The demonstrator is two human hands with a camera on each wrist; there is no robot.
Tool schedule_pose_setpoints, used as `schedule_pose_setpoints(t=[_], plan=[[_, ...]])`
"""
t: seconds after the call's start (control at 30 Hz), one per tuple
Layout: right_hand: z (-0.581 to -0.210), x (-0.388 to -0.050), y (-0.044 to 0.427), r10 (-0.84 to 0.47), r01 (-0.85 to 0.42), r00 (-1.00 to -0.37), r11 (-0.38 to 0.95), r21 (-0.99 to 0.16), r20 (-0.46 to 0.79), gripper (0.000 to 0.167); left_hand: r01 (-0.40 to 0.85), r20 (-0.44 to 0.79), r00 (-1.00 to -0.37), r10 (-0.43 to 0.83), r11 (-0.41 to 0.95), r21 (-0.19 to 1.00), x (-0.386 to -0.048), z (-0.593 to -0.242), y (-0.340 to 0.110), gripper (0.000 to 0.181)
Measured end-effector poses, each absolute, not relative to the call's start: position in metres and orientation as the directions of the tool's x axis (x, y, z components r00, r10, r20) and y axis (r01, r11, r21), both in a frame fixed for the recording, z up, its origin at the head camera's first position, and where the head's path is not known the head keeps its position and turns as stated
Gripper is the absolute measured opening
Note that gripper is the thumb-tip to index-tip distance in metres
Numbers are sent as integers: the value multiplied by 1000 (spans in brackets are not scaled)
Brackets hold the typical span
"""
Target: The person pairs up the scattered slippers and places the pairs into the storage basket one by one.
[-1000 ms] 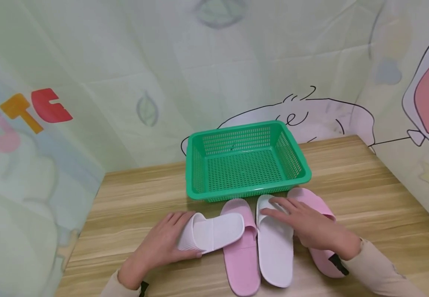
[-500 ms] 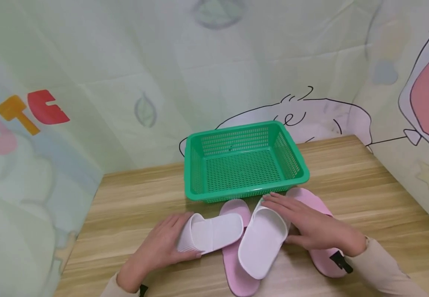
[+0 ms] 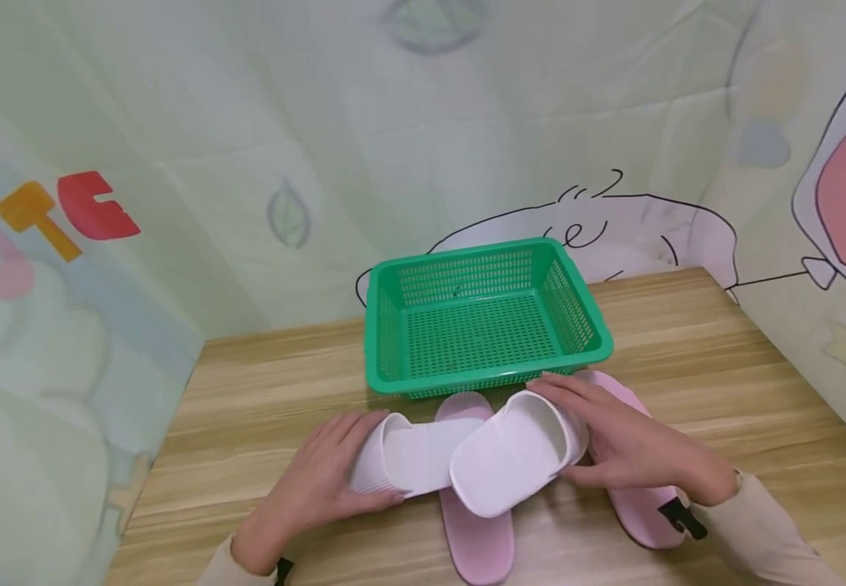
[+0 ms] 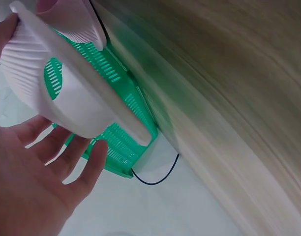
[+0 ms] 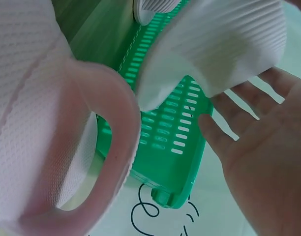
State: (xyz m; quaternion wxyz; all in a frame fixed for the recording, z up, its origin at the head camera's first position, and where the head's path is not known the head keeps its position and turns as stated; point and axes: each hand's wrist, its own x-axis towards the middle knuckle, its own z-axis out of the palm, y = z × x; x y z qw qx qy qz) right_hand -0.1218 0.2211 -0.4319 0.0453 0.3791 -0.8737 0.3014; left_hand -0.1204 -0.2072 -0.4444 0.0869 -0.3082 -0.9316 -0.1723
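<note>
My left hand (image 3: 327, 472) grips a white slipper (image 3: 423, 454) by its strap end, thumb at the near side and fingers over the far side; its sole points right. My right hand (image 3: 624, 439) holds the other white slipper (image 3: 503, 464) round its strap, with its toe of the sole pointing lower left and overlapping the first slipper. Under both lies a pink slipper (image 3: 477, 529). A second pink slipper (image 3: 646, 517) is partly hidden beneath my right hand. The left wrist view shows the gripped white slipper (image 4: 86, 88) tilted on edge.
A green basket (image 3: 481, 378) with nothing in it stands behind the slippers on the wooden table (image 3: 269, 382). Printed cloth (image 3: 210, 163) hangs behind and at both sides of the table.
The right white slipper has turned from lying lengthwise to slanting left, coming over the left one. My right hand has moved from resting on its strap to holding it. My left hand stays nearly still.
</note>
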Motion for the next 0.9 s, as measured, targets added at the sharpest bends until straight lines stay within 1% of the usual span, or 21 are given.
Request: schedule_pose_setpoints(t=[0.17, 0.27, 0.4, 0.63, 0.7, 0.9], plan=[[-426, -119, 223, -600, -657, -744, 574, -489, 295, 103, 620, 318, -779, 541, 739, 263, -120, -440, -205, 100], [-423, -118, 226, -590, -649, -752, 583, -489, 294, 103, 618, 344, -778, 526, 740, 266, -120, -439, -204, 99], [-419, -116, 229, -600, -667, -738, 576, -473, 309, 104, 620, 387, -770, 507, 739, 265, -121, -437, -203, 97], [-413, -110, 231, -635, -742, -669, 545, -391, 386, 106, 632, 424, -754, 502, 731, 258, -122, -434, -201, 95], [-412, -109, 231, -632, -741, -670, 547, -389, 389, 106, 633, 438, -750, 497, 730, 256, -121, -434, -200, 95], [-411, -106, 232, -597, -703, -710, 580, -411, 373, 106, 657, 468, -723, 509, 716, 236, -119, -429, -195, 96]])
